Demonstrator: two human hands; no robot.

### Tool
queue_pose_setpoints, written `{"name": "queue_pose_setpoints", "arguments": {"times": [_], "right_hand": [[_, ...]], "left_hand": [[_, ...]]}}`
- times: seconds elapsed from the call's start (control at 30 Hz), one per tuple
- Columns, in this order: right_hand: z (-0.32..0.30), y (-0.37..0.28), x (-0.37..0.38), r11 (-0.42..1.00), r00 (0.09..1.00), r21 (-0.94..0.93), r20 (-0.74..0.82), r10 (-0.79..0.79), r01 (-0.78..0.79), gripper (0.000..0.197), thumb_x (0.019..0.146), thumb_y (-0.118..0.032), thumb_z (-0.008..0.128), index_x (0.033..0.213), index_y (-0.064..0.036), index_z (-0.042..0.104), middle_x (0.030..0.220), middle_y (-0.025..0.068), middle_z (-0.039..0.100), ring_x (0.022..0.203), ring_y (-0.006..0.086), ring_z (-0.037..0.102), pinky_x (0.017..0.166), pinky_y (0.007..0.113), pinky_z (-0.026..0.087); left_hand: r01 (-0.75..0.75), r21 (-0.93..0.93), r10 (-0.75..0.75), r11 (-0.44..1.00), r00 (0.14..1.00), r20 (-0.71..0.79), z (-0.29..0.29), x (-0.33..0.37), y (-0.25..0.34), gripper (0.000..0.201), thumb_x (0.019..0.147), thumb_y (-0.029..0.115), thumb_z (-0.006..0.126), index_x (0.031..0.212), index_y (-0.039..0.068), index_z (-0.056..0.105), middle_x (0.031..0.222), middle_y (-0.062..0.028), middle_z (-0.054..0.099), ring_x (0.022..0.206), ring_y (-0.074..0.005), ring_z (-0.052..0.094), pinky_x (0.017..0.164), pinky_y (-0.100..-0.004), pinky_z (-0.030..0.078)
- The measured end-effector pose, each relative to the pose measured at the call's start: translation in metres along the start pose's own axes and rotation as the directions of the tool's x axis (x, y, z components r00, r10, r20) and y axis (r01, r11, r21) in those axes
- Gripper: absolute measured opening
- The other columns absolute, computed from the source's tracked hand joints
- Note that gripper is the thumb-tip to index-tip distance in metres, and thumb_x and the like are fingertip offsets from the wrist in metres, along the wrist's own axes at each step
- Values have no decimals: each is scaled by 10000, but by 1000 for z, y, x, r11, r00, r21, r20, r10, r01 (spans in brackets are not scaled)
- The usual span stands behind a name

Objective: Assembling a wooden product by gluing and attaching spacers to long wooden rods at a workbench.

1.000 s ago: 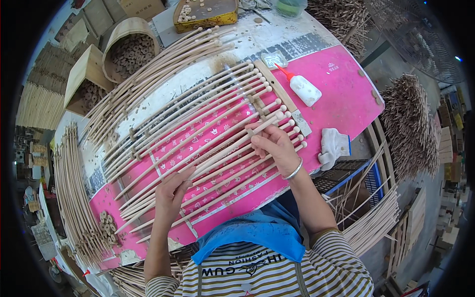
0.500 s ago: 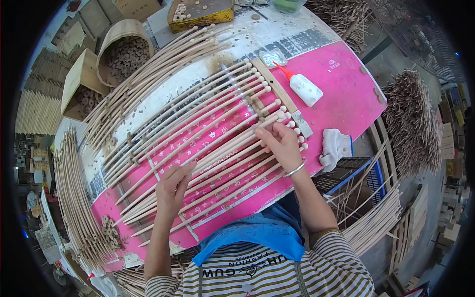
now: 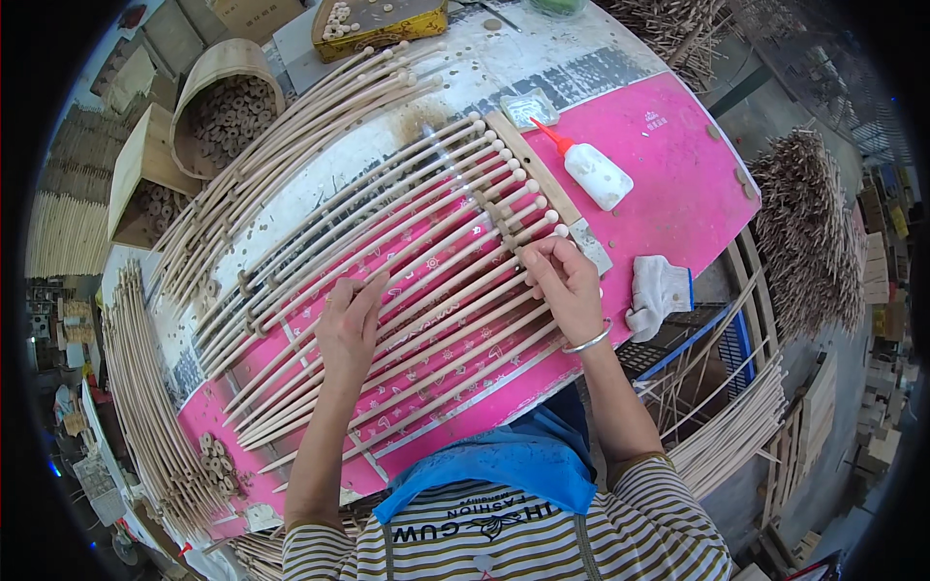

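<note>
Long pale wooden sticks [image 3: 426, 228] with round ball ends lie side by side, slanting across a pink patterned sheet. My left hand [image 3: 347, 324] is closed over the middle of the row, thumb and fingertips pinching a wooden stick. Close to the ball ends, my right hand [image 3: 570, 290] is closed with thumb and forefinger on a stick; its palm hides several ball ends. A wooden strip [image 3: 533, 167] runs along the ball ends. Brown wooden rings [image 3: 254, 321] sit on some sticks at the left, and more lie near my right fingertips.
A white glue bottle [image 3: 599, 176] with a red nozzle lies right of the strip, beside a clear dish [image 3: 529, 108]. A white glove [image 3: 659, 293] is at the table's right edge. More sticks [image 3: 145, 387] and a tub of rings [image 3: 184, 107] stand left; a yellow tin [image 3: 383, 29] is behind.
Sticks that lay bunched under my hands are now spread more evenly in the row. My left hand has moved up and slightly right; my right hand has shifted slightly right and nearer.
</note>
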State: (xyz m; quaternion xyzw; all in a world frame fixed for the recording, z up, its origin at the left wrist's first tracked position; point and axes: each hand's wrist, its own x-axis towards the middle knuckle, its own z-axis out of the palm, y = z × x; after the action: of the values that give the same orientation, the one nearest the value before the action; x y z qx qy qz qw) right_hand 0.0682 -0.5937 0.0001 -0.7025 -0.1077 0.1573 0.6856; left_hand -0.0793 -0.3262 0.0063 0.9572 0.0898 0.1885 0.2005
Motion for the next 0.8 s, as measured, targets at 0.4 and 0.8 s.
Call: {"name": "queue_pose_setpoints", "arguments": {"times": [0.4,0.8], "right_hand": [[5,2,-7,997,995,55,89,41,-46,188,1058,-175,657,1084,5,704,758,-21,626,658,29,560,581,210,454],[10,0,-17,999,990,35,142,15,-20,193,1056,-176,657,1094,9,700,758,-19,621,655,39,565,589,217,460]], "left_hand": [[-134,92,138,987,990,-35,-1,10,-7,375,882,5,723,1244,93,770,1050,-69,661,937,-260,635,825,-402,500],[-67,195,75,979,997,-34,-10,16,-67,408,879,-28,689,1248,132,759,1023,-62,645,959,-275,637,827,-416,505]]}}
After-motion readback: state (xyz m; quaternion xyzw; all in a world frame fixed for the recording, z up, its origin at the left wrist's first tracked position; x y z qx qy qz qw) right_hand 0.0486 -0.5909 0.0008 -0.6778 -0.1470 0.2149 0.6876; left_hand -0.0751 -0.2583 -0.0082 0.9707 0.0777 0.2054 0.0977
